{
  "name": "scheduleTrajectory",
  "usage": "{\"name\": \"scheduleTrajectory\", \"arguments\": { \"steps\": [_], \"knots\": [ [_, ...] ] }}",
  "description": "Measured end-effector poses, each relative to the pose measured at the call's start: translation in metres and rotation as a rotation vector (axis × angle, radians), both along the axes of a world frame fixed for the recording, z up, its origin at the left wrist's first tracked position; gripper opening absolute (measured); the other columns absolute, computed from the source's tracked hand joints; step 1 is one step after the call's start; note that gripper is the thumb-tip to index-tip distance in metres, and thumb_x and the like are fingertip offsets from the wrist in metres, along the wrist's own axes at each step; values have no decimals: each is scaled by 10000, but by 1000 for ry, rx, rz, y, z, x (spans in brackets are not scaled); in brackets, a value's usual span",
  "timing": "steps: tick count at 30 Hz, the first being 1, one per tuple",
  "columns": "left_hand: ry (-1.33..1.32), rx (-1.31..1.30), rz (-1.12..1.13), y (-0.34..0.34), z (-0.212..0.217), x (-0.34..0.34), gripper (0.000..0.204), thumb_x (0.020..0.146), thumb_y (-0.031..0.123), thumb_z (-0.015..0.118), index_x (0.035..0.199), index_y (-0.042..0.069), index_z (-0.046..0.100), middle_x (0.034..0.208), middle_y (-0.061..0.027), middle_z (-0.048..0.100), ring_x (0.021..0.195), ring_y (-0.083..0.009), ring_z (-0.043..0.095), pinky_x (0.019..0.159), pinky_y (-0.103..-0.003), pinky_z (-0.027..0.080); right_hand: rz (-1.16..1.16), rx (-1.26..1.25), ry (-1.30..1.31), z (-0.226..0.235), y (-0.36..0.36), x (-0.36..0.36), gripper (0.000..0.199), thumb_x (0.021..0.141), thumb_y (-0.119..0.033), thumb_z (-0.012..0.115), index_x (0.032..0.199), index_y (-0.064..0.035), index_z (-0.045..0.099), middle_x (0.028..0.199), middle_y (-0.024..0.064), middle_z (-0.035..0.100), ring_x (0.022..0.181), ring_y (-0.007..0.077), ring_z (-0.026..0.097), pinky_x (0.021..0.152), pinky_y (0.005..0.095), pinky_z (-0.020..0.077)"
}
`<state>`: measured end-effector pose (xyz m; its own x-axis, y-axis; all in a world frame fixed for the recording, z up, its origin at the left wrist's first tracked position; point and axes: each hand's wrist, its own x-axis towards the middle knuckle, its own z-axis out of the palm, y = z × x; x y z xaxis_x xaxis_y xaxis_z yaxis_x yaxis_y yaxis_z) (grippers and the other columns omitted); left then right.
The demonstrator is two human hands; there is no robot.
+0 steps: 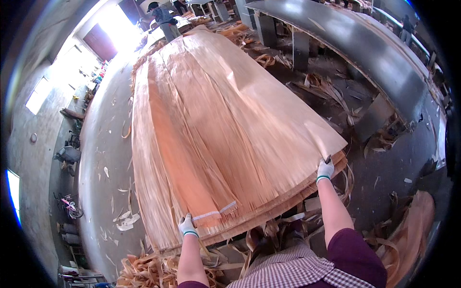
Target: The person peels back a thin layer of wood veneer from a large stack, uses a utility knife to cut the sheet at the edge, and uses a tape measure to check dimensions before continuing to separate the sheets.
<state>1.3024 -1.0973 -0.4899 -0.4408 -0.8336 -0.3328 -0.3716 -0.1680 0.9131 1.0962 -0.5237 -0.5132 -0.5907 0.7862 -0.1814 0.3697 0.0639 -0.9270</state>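
A long stack of thin wood veneer sheets stretches away in front of me, pale tan with wavy lengthwise folds. On its left part lies a darker orange veneer strip, with a whitish tape band across its near end. My left hand, in a white glove with a green cuff, is closed on the veneer's near edge beside the tape's left end. At the near right corner my right hand, gloved alike, pinches the top sheet's edge. The fingers under both edges are hidden.
Curled veneer scraps lie by my feet, and more litter the floor. To the right runs a long grey-topped table on block legs. A person stands near the stack's far end. A larger veneer piece lies at the lower right.
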Motion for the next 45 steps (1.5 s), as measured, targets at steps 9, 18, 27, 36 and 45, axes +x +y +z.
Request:
{"name": "scheduleTrajectory", "arguments": {
  "steps": [9,18,27,36,45],
  "knots": [
    [76,-18,57,35,13,13,127,787,102,683,814,13,598,716,-9,571,543,-93,476,473,-234,375,-19,-17,23,-53,38,38,321,828,-145,627,1064,70,596,967,157,670,827,221,635,778,315,483],
    [9,35,8,-6,-7,-29,191,794,157,695,877,18,595,746,-37,565,607,-147,511,493,-305,414,-1,82,-105,-33,8,-5,348,803,-161,638,1107,6,605,1033,153,664,913,236,641,822,319,475],
    [-287,209,-289,-72,32,29,432,895,229,579,1268,46,461,1123,-110,562,920,-251,596,765,-368,530,58,-108,-484,-112,66,22,408,743,-392,706,919,-32,626,760,137,638,655,261,611,588,361,485],
    [-547,61,-279,-117,-17,30,66,856,143,574,910,109,559,667,-1,496,529,-126,467,431,-289,378,163,343,-769,-132,72,10,519,839,-457,488,1000,14,636,1049,221,637,996,358,599,800,413,485],
    [-564,-87,-390,-133,-48,68,497,819,148,675,1224,-83,502,1044,-120,622,875,-175,583,763,-281,472,55,-340,-579,-96,58,9,168,847,-261,612,870,-99,575,626,28,577,451,130,507,400,271,398]
  ]
}}
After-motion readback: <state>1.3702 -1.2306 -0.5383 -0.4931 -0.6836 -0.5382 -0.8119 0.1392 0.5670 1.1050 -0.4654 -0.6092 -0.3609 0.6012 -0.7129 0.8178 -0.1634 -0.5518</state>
